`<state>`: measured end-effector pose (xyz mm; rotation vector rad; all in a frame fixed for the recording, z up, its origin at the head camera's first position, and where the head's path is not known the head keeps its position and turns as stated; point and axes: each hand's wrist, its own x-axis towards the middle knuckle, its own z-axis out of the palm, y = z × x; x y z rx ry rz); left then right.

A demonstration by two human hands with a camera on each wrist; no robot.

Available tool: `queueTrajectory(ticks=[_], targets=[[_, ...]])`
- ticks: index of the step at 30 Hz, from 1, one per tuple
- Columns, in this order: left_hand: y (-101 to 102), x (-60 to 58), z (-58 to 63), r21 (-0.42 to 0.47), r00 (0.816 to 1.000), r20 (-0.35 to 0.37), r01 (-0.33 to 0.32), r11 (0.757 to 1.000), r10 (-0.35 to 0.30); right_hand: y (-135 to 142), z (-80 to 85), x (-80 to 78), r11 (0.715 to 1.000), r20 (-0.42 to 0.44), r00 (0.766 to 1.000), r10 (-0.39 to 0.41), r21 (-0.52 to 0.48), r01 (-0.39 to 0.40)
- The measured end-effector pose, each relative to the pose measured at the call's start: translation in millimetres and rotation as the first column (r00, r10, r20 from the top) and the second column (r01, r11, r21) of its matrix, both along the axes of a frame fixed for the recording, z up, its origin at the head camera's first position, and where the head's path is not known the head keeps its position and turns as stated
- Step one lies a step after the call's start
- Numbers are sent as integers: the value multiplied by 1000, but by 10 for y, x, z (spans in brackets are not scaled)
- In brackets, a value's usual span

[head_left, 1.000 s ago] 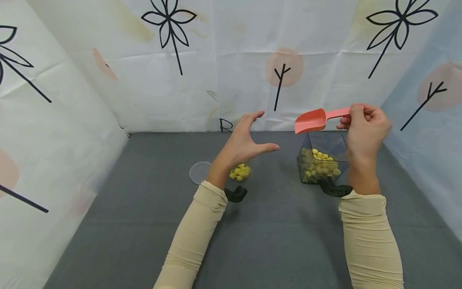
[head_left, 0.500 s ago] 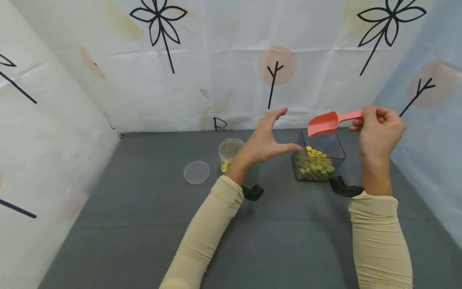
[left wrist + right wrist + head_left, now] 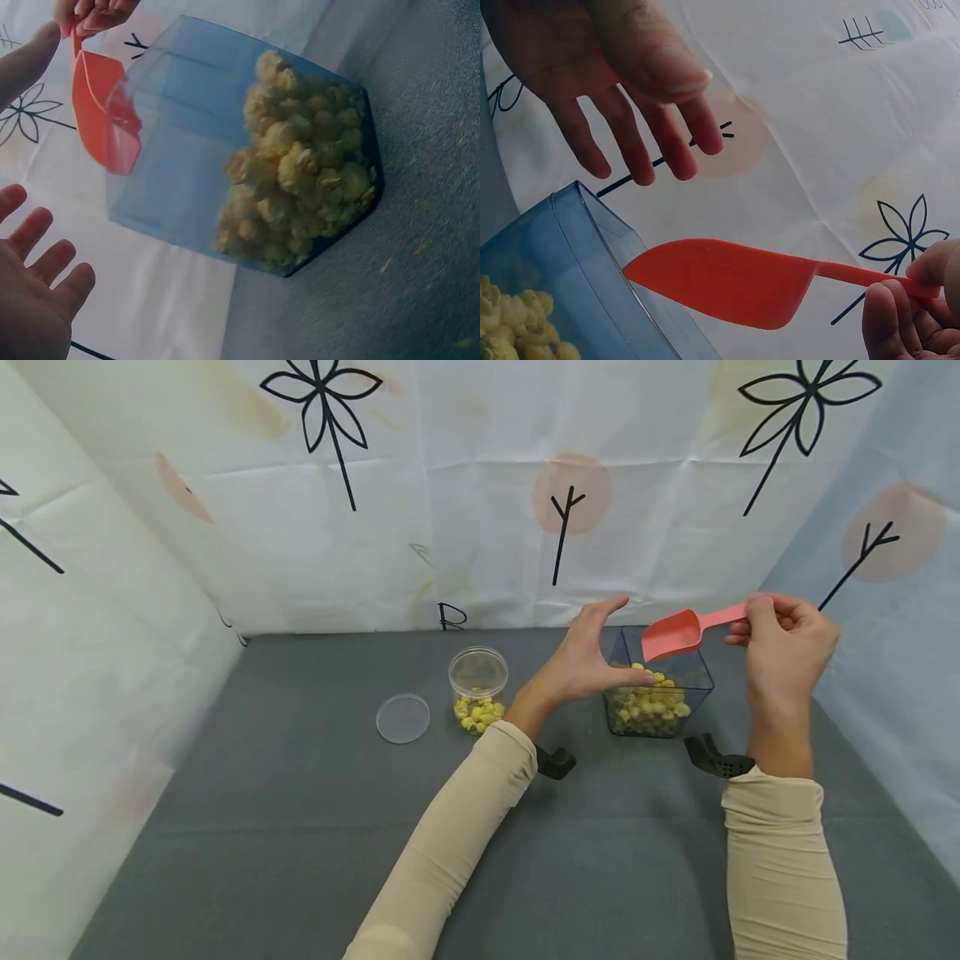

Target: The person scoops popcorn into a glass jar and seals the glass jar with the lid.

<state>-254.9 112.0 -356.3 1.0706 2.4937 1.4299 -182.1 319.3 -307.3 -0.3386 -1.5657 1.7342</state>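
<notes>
My right hand [image 3: 787,652] pinches the handle of a pink-orange scoop [image 3: 672,635]. The scoop's front reaches the mouth of a clear bluish square container [image 3: 187,112], partly filled with popcorn [image 3: 292,165]; I see none in the part of the scoop that shows. Beside the container's left side is my left hand [image 3: 581,664], thumb and fingers spread apart, holding nothing. In the left wrist view a gap shows between its fingers and the container wall. A round clear jar [image 3: 478,672] with some popcorn in its bottom stands to the left, lidless.
A round clear lid [image 3: 402,718] lies flat on the grey table [image 3: 300,827], left of the jar. A patterned white cloth wall [image 3: 480,527] rises close behind the container. Small crumbs [image 3: 420,247] lie on the table near it.
My left hand has moved right, from in front of the jar to beside the square container. The scoop has come down toward the container's mouth. The jar is now in fuller view.
</notes>
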Motion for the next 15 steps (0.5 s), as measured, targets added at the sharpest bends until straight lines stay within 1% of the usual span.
queueTrajectory(ticks=[4, 8, 13, 15], targets=[[89, -27, -84, 14, 999, 42, 2, 1000, -2, 13, -46, 9, 1000, 32, 999, -4, 3, 4], [156, -60, -163, 16, 997, 74, 0, 1000, -1, 23, -75, 9, 1000, 69, 998, -2, 28, 0], [224, -93, -279, -4, 993, 112, 31, 1000, -30, 26, -100, 14, 996, 133, 991, -10, 85, -1], [244, -100, -323, 0, 991, 124, 41, 999, -41, 21, -102, 15, 996, 156, 988, -4, 92, -11]])
